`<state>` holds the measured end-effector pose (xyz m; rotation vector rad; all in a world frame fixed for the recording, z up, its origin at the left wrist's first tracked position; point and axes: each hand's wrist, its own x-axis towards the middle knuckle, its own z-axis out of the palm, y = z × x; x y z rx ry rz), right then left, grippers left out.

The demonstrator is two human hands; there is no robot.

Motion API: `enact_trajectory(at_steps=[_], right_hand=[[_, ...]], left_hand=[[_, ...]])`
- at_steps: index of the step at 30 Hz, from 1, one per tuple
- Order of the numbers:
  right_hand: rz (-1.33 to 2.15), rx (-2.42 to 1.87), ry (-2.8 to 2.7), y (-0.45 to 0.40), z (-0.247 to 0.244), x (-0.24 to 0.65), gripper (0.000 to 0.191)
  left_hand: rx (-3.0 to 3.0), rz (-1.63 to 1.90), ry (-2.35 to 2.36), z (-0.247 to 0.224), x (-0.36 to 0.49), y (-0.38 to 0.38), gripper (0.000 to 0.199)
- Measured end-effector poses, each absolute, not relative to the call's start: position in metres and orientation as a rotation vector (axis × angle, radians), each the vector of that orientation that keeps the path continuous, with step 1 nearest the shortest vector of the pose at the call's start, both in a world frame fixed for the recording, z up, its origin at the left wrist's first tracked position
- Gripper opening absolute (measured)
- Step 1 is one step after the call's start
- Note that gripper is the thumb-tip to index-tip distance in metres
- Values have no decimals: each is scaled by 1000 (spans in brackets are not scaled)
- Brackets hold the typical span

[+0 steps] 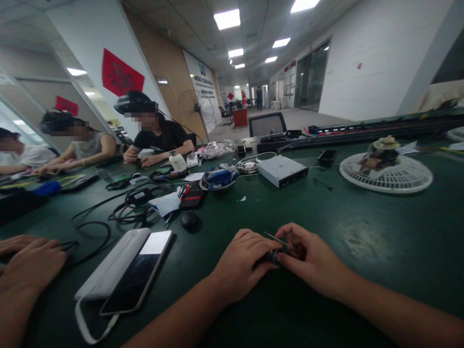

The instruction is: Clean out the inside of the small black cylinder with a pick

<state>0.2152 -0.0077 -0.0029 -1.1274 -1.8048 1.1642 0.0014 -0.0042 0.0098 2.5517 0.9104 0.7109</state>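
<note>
Cylinder [276, 257] in fingers [255, 245], cloth [222, 176] in dish [219, 187]

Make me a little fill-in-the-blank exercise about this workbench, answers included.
1. The slim metal rod is held in the person's ____ hand.
2. The rounded black computer mouse lies on a dark ____ tabletop.
3. To the picture-right of the grey boxy metal drive lies a round ____ plastic grille.

Missing words: right; green; white.
</note>
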Motion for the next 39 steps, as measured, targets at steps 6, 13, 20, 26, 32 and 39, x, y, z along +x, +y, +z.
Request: enact_trajectory(at_steps=[6,13,20,26,32,39], right_hand=[[1098,-1093,-1729,-9,0,217,13],[904,-1130,-1921,-13,4,216,6],[795,-1191,-1970,-12,3,214,10],[837,-1218,-2030,-14,-1,213,8],[824,-1207,-1965,-14,-2,214,8],[818,-1157,-2042,-15,0,214,7]], left_hand=[[2456,915,1128,5,2,-5,24],[2114,1107,1621,-1,-2,3,20],[2221,1088,1509,5,-1,1,19],[2224,1121,1498,2,-1,1,28],[2278,1100,1438,1,-1,2,34],[2257,1096,1463,0,-1,2,33]])
